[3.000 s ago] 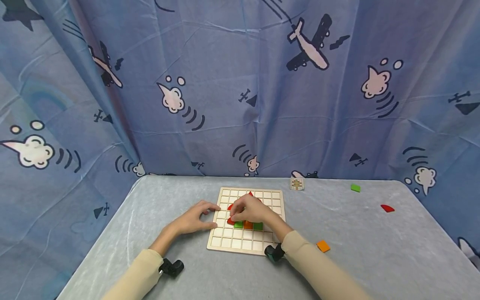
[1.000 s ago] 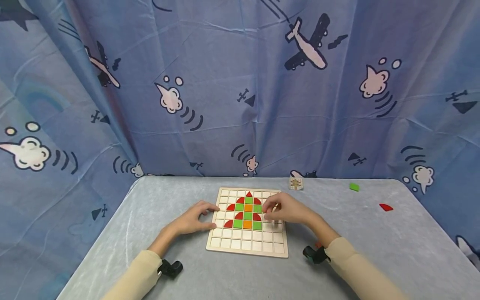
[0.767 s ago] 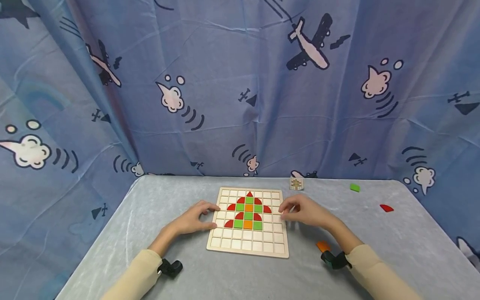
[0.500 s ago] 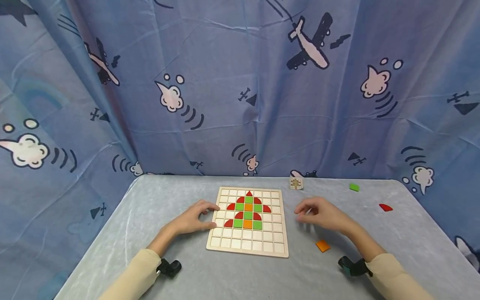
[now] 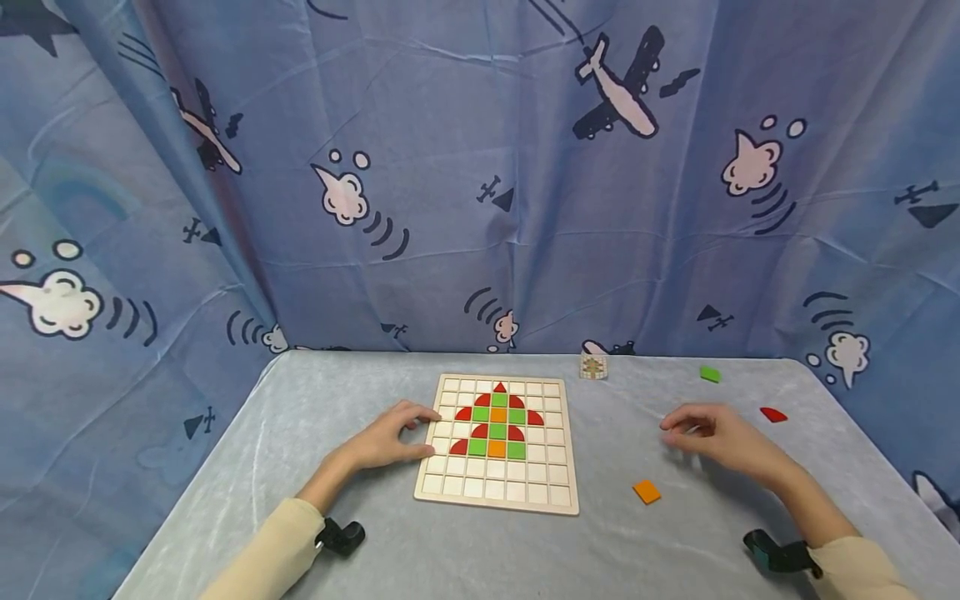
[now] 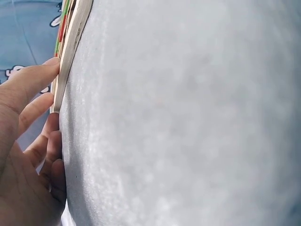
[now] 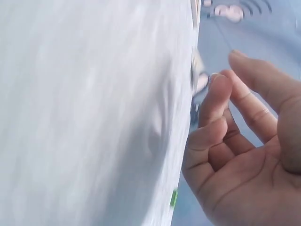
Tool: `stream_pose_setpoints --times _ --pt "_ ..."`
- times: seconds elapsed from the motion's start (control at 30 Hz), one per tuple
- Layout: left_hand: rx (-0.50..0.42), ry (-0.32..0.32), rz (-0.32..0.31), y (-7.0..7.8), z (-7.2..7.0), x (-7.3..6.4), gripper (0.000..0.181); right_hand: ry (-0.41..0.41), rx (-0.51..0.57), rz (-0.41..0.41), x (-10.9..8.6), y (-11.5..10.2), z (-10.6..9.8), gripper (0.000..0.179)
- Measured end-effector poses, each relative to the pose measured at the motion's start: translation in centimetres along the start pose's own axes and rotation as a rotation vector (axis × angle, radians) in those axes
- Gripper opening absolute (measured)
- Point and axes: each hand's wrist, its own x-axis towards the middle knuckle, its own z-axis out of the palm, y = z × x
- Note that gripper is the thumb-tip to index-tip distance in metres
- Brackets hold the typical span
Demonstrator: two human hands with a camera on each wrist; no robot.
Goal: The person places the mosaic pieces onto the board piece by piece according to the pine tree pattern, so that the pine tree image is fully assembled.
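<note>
A square wooden grid board (image 5: 452, 486) lies on the grey-covered table, seen edge-on in the left wrist view. Green squares, orange squares and red curved pieces form a tree shape on it, topped by a red triangle (image 5: 500, 387). My left hand (image 5: 390, 435) touches the board's left edge with thumb and fingertips, the other fingers bent. Well to the right of the board, my right hand (image 5: 708, 433) hovers with loosely bent fingers. Nothing is between its thumb and fingers in the right wrist view. A loose red curved piece (image 5: 773, 414) lies beyond it, to the right.
An orange square tile (image 5: 647, 492) lies right of the board, nearer the front. A green tile (image 5: 709, 374) sits near the back edge. A small patterned card (image 5: 593, 367) is behind the board. A blue printed curtain (image 5: 420, 167) hangs behind the table.
The right hand has left a red curved piece in the tree's right side and moved off the board, far to the right. The left hand has stayed at the board's edge.
</note>
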Motion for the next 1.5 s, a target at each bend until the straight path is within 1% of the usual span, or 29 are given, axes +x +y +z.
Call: stream_pose_setpoints --times 0.1,0.2,0.33,0.4,0.6,0.77,1.03,1.17,1.3,1.5 --pt "-0.002 -0.001 -0.006 0.0 0.0 0.1 0.050 0.049 -0.027 0.061 -1.2 0.9 -1.1 0.028" --pt "-0.003 -0.002 -0.012 0.0 0.1 0.1 0.050 0.099 -0.081 0.093 -2.2 1.9 -2.3 0.031" --pt "-0.004 0.000 -0.015 0.1 0.1 0.1 0.050 0.146 -0.117 0.146 -3.3 3.1 -3.9 0.037" --pt "-0.003 0.002 -0.013 0.1 0.1 0.1 0.050 0.158 -0.110 0.181 -3.7 3.9 -4.7 0.041" --pt "0.013 0.006 -0.014 0.0 0.2 0.1 0.050 0.183 -0.141 0.241 -4.4 5.9 -6.8 0.049" --pt "0.013 0.012 -0.007 0.1 0.3 0.1 0.051 0.212 -0.147 0.262 -4.7 7.1 -8.0 0.053" --pt "0.000 0.012 -0.003 0.1 0.3 0.1 0.051 0.312 -0.145 0.285 -5.2 8.1 -9.1 0.062" --pt "-0.005 0.011 -0.002 0.0 0.3 0.1 0.051 0.370 -0.202 0.286 -5.0 8.5 -9.0 0.063" --pt "-0.001 0.009 -0.006 0.0 0.3 0.1 0.051 0.400 -0.248 0.308 -4.7 8.8 -9.0 0.064" --pt "0.010 0.009 -0.017 0.0 0.3 0.1 0.051 0.421 -0.253 0.344 -4.0 9.4 -8.7 0.064"
